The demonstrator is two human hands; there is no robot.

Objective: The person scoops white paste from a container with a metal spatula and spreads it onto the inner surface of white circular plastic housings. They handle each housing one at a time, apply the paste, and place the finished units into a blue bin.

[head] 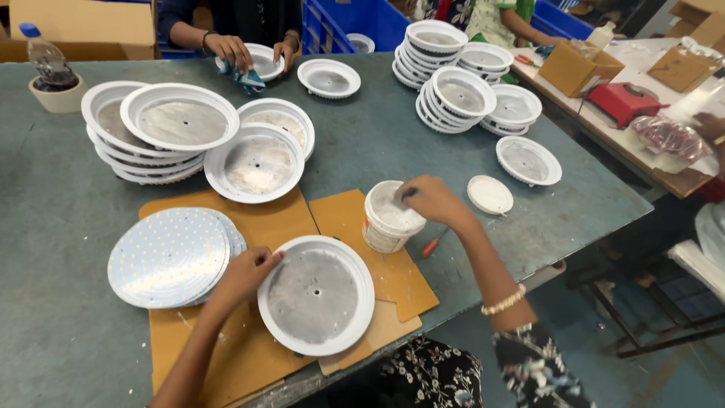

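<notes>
A green table [68, 227] bears stacks of white round housings at far left [147, 132] and far right [453, 83]. Near the middle, one round housing [316, 295] lies open side up on brown cardboard [249, 219], bare metal inside; the left hand [245, 276] grips its left rim, fingers curled. Left of it lie round LED boards [168, 257]. To the right, a small white tub [389, 217] holds white paste; the right hand [430, 200] reaches in, fingers pinched on a dark tool, hard to make out.
</notes>
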